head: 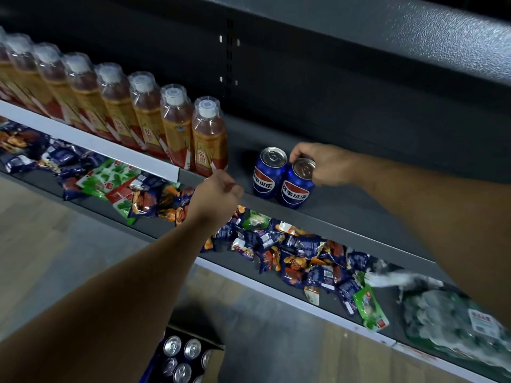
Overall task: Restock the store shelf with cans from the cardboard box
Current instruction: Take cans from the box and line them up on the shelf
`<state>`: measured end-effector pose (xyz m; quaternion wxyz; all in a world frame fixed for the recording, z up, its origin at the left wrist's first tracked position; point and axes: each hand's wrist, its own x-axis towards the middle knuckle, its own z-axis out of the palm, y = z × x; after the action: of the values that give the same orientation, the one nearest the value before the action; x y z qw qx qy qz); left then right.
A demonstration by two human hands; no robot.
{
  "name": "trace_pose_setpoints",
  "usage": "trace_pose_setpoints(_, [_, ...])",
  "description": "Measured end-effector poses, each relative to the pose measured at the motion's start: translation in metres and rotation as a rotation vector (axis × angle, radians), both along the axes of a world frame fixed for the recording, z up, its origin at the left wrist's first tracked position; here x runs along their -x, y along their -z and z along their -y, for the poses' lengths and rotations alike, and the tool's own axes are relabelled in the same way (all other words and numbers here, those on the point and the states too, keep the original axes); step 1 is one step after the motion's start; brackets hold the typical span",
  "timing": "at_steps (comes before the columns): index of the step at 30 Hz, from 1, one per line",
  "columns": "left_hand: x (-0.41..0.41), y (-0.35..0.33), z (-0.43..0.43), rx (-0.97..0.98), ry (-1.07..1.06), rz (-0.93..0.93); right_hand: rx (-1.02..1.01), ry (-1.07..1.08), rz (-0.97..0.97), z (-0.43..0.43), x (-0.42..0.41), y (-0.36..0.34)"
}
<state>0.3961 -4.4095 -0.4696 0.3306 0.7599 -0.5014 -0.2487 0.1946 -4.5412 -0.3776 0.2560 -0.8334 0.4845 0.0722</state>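
blue cans: two blue aluminium cola cans (282, 176) touching, upright on dark grey metal shelf (345, 214)
right hand (326, 164): fingers grasping the nearer can's top
left hand (218, 192): clenched, holding nothing visible
cardboard box (188, 357): below, cans inside

A row of orange-labelled drink bottles (116, 106) with white caps under clear wrap runs along the upper tier toward its left end. On the tier below, small snack packets (301, 258) in blue and orange lie strewn in a heap, with green-and-white packets (110, 178) toward its left end and one green packet (370, 308) at its front edge. A bulky clear-wrapped green pack (448, 322) lies at the right end. Pale wood-look floor (41, 244) shows beneath.
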Motion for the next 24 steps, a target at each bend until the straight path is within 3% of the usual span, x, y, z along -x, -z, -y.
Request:
trace_pose_setpoints(4, [-0.006, -0.008, -0.01, 0.003, -0.003, -0.02, 0.038, 0.019, -0.008, -0.009, -0.004, -0.006])
trace_pose_setpoints(10, [-0.02, -0.022, -0.027, 0.018, -0.029, -0.059, 0.278, 0.025, 0.18, -0.027, -0.033, -0.024])
trace_pose_setpoints(14, [-0.04, -0.027, -0.049, 0.031, -0.038, -0.065, 0.268, -0.039, 0.256, -0.057, -0.076, -0.015])
trace_pose_setpoints(19, [-0.088, -0.001, -0.093, -0.018, -0.101, -0.041, 0.191, -0.088, 0.298, -0.109, -0.136, 0.038])
trace_pose_setpoints(24, [-0.14, 0.078, -0.159, -0.121, -0.2, -0.078, 0.084, -0.132, 0.255, -0.167, -0.184, 0.138])
